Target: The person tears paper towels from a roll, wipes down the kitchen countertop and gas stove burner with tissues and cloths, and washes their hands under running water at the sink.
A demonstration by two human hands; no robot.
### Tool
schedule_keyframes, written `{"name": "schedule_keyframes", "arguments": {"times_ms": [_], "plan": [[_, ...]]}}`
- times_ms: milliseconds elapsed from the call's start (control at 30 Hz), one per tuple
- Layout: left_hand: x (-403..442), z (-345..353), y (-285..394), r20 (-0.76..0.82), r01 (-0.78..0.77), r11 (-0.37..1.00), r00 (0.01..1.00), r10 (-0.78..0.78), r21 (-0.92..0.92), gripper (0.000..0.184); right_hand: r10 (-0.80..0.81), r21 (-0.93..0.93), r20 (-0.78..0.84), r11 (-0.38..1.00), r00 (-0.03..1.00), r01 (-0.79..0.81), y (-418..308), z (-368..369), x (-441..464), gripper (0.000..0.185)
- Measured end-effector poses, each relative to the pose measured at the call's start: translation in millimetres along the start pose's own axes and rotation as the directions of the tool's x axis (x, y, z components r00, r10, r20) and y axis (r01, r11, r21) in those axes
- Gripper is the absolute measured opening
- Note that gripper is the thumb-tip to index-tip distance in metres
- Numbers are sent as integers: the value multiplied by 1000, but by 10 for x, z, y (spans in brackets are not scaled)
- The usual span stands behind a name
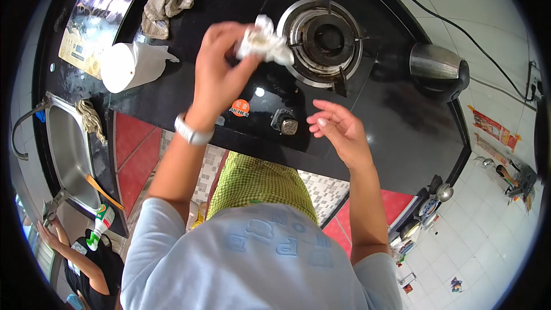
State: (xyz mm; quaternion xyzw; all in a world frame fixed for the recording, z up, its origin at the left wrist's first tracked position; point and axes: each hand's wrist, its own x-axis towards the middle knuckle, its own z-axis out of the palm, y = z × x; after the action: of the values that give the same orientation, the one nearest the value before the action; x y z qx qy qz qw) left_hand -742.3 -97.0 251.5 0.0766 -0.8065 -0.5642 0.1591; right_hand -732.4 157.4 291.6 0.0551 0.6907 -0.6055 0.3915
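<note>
My left hand (221, 66), with a white band on its wrist, grips a crumpled white paper towel (264, 44) with brownish marks. The towel is at the left edge of the gas burner (329, 38), above the black stovetop. My right hand (340, 127) is held over the front of the stove with its fingers apart and nothing in it. Just left of it is the burner knob (288, 127), and further left an orange round sticker (240, 108). A paper towel roll (135, 67) lies left of my left hand.
A crumpled cloth (175, 1) lies at the back left. On the right stands a metal kettle (437, 62). The sink (72, 152) is at the far left, with a spray bottle (101, 223) near its front. Another person (92, 264) is at the lower left.
</note>
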Motion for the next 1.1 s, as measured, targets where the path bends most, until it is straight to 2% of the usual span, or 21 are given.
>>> {"name": "schedule_keyframes", "arguments": {"times_ms": [100,133,167,267,367,400,500,533,700,767,967,1067,1100], "plan": [[571,294,-193,103,-291,878,957,272,380,33,70,-7,22,998,997,-70,94,-13,-91,36],[720,436,-263,149,-335,852,942,300,403,33,58,-14,41,998,997,-57,127,1,-118,35],[830,592,-332,197,-377,824,926,322,423,33,31,-16,49,999,998,-30,143,28,-144,33],[1037,1069,-558,347,-339,812,920,181,475,30,24,-5,73,1000,997,-24,218,42,-216,31],[1155,1232,-683,385,-420,804,885,261,421,30,34,-39,62,999,998,-32,312,-15,-257,31],[1167,1260,-729,424,-372,827,887,183,421,32,59,-10,52,998,997,-58,337,-34,-253,30],[1078,1268,-725,391,-358,834,901,190,420,34,67,-9,28,998,997,-67,404,-65,-222,30],[1079,1254,-696,461,-391,799,872,163,456,33,65,-13,30,998,997,-65,394,-59,-209,30],[1010,1027,-713,491,-468,709,849,196,528,26,41,-38,56,999,998,-39,284,-45,-229,30],[893,883,-748,507,-512,721,823,257,467,26,61,-69,49,996,997,-58,244,-85,-228,30],[838,747,-775,578,-515,778,778,248,360,33,89,-97,61,992,994,-83,304,-18,-248,30],[948,712,-770,737,-556,809,626,254,193,36,90,-66,102,994,991,-84,369,49,-251,30],[996,712,-770,734,-556,809,628,257,193,36,104,-64,106,993,989,-97,383,60,-257,30]]}}
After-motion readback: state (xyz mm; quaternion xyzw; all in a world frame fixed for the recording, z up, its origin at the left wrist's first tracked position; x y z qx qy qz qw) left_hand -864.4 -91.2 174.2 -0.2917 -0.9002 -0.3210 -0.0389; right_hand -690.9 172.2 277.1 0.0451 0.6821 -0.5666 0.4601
